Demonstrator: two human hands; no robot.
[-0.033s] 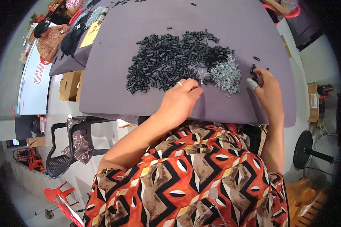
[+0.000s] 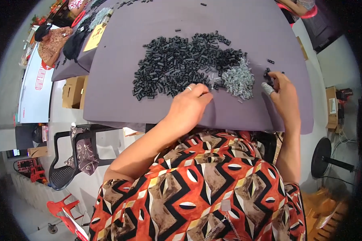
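Note:
My left hand (image 2: 188, 106), with a ring on one finger, rests at the near edge of a heap of small black plastic pieces (image 2: 173, 60). Its fingers are curled and pressed together; whatever may be between them is hidden. Right of that heap lies a smaller pile of shiny clear or silvery small parts (image 2: 238, 80). Beyond this pile, my right hand (image 2: 284, 94) has its fingers bent around a small black piece (image 2: 270, 81). A whitish wrap covers that hand's thumb.
The grey-covered table (image 2: 120, 100) also bears stray black pieces (image 2: 271, 62). A cardboard box (image 2: 73, 92) and a black chair (image 2: 64, 160) stand at the left, a black round-based stand (image 2: 321, 157) at the right. A person (image 2: 54, 42) sits at another table, far left.

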